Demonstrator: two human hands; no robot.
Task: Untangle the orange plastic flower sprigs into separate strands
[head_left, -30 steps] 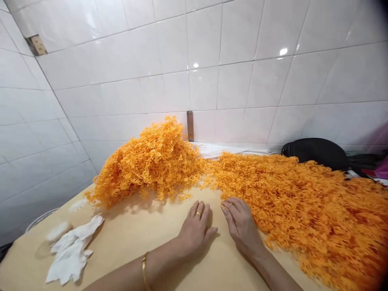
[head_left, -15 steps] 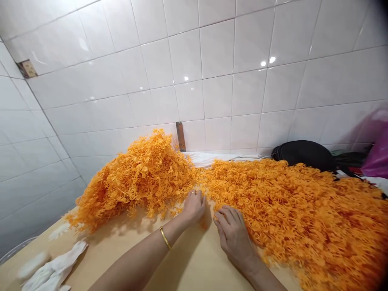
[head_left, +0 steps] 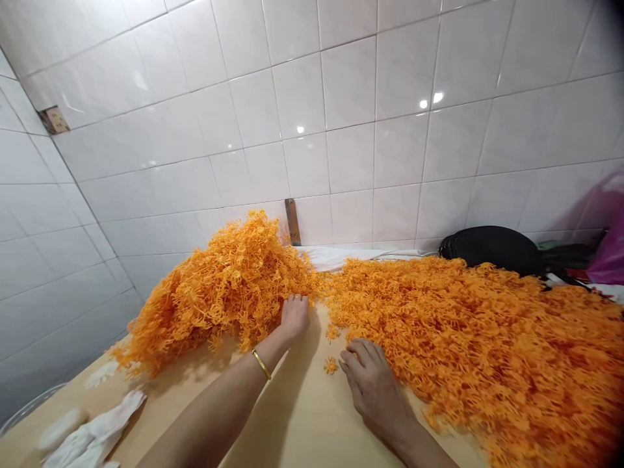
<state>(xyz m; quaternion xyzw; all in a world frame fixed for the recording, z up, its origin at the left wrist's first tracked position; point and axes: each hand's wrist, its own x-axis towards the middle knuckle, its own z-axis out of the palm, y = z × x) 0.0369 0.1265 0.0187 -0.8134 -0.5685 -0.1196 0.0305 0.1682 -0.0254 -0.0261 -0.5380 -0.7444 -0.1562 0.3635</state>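
Note:
Two heaps of orange, branching flower-like pieces, apparently plastic, lie on a pale tan tabletop (head_left: 263, 416). At the near right edge of the taller left heap (head_left: 234, 279), my left hand (head_left: 295, 316), with a ring and a gold bangle (head_left: 261, 364), has its fingers curled in against the strands; its fingertips are hidden. My right hand (head_left: 373, 383) rests beside the wide right heap (head_left: 468, 325), fingers bent and close together, with a bit of orange showing at the fingertips. One loose orange piece (head_left: 331, 365) lies on the tabletop just left of it.
White cloth gloves (head_left: 92, 435) and a pale rounded object (head_left: 61, 428) sit at the front left. Behind the right heap are a black case (head_left: 492, 250) and a purple plastic bag (head_left: 607, 240). A white-tiled wall (head_left: 351, 149) closes the back.
My left hand has moved left, from the gap between the heaps to the left heap's edge. A loose orange piece now shows clearly on the tabletop. My right hand has hardly moved.

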